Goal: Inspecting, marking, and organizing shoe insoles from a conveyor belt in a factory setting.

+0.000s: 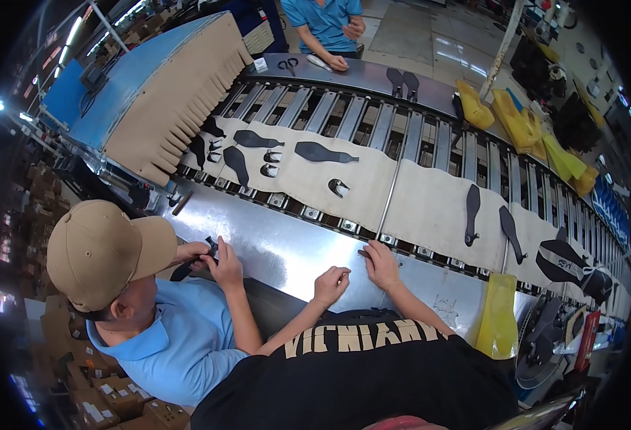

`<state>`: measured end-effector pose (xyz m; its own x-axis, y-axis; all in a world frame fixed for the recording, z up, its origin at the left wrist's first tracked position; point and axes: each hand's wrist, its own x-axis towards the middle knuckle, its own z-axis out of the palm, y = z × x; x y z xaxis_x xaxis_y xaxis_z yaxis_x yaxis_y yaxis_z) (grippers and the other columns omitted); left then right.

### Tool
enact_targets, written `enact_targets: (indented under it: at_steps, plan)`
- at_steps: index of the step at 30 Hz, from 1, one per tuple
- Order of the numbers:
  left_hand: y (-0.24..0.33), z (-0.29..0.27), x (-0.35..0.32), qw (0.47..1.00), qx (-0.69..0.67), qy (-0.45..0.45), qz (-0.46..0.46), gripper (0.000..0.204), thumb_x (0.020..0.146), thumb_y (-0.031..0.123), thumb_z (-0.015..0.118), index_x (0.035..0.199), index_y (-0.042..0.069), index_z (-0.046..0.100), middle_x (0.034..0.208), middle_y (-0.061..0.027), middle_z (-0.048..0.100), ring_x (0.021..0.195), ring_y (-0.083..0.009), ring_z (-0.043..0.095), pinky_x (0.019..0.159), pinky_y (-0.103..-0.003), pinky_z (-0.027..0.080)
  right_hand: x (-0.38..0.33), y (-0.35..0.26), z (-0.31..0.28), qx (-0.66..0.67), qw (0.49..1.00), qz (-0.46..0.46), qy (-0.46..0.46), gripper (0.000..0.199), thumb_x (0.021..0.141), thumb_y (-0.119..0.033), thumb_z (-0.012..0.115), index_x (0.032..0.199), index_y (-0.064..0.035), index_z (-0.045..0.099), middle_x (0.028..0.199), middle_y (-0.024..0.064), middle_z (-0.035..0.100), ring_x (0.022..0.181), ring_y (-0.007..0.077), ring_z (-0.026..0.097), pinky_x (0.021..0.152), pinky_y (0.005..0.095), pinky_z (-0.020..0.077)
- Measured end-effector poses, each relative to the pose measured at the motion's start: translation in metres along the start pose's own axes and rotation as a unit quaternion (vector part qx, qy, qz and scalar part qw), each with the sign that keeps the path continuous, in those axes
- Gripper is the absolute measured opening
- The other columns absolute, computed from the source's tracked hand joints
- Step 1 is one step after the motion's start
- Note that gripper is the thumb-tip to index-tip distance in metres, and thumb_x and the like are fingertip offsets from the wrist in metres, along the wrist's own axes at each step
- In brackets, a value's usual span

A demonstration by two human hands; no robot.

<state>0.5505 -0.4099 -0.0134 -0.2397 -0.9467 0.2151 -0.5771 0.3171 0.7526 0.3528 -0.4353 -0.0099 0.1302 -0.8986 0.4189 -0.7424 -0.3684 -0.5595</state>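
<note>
My left hand (pixel 330 281) rests on the shiny metal table (pixel 280 247), fingers curled in with nothing in them. My right hand (pixel 382 262) lies flat beside it at the table's far edge. Its fingertips are next to a small dark piece (pixel 364 252) by the roller conveyor (pixel 373 122). Beige sheets (pixel 362 179) on the conveyor carry black shoe-part cutouts: one long piece (pixel 321 153), a small curved piece (pixel 338 188), a narrow strip (pixel 472 211).
A co-worker in a tan cap (pixel 100 251) and light blue shirt sits at my left, both hands on a black strap piece (pixel 199 259). Another person in blue stands across the conveyor near scissors (pixel 287 64). Yellow shoe forms (pixel 516 118) lie far right. A yellow bag (pixel 498 315) hangs beside me.
</note>
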Motion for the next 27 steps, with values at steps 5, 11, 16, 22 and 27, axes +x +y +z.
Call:
enact_targets:
  at_steps: [5, 11, 16, 22, 27]
  plan:
    - [-0.031, 0.005, 0.005, 0.93, -0.284, -0.085, -0.216, 0.029, 0.087, 0.018, 0.066, 0.112, 0.003, 0.066, 0.084, -0.0006, 0.064, 0.067, -0.0071, 0.056, 0.062, -0.022, 0.046, 0.003, 0.002, 0.021, 0.088, 0.988, 0.118, 0.043, 0.019, 0.084, -0.007, 0.06, 0.103, -0.0041, 0.062, 0.107, 0.0137, 0.063, 0.1, 0.0305, 0.06, 0.088, 0.0371, 0.0481]
    - [-0.005, -0.033, 0.013, 0.803, -0.451, -0.088, -0.38, 0.047, 0.09, 0.033, 0.063, 0.127, 0.005, 0.057, 0.103, -0.0051, 0.065, 0.086, -0.0112, 0.061, 0.076, -0.023, 0.048, 0.02, -0.021, 0.024, 0.34, 0.866, 0.365, -0.028, 0.019, 0.091, -0.015, 0.06, 0.102, -0.0039, 0.071, 0.088, 0.0034, 0.069, 0.079, 0.0105, 0.059, 0.074, 0.0234, 0.0459]
    - [0.009, -0.043, 0.001, 0.735, -0.52, -0.155, -0.407, 0.048, 0.091, 0.039, 0.06, 0.127, 0.008, 0.057, 0.112, -0.0067, 0.064, 0.089, -0.0133, 0.062, 0.079, -0.026, 0.05, 0.025, -0.052, 0.008, 0.472, 0.767, 0.41, -0.148, 0.021, 0.091, -0.016, 0.062, 0.108, -0.0049, 0.068, 0.076, -0.001, 0.063, 0.066, 0.0062, 0.056, 0.058, 0.0219, 0.0454]
    - [0.007, -0.066, -0.011, 0.767, -0.51, -0.007, -0.39, 0.026, 0.092, 0.027, 0.062, 0.101, 0.003, 0.066, 0.084, -0.0044, 0.069, 0.065, -0.0094, 0.061, 0.061, -0.022, 0.048, 0.057, -0.078, 0.013, 0.582, 0.694, 0.394, -0.158, 0.026, 0.089, -0.012, 0.063, 0.113, -0.0023, 0.058, 0.088, 0.0052, 0.063, 0.071, 0.0129, 0.062, 0.065, 0.026, 0.0541]
    - [0.023, -0.124, -0.007, 0.785, -0.499, 0.063, -0.362, 0.028, 0.093, 0.017, 0.059, 0.113, -0.002, 0.063, 0.084, -0.0064, 0.069, 0.065, -0.008, 0.06, 0.059, -0.019, 0.046, 0.093, -0.118, 0.01, 0.581, 0.703, 0.361, -0.193, 0.026, 0.099, -0.023, 0.05, 0.114, -0.0032, 0.057, 0.087, 0.0059, 0.064, 0.073, 0.014, 0.066, 0.064, 0.0257, 0.0548]
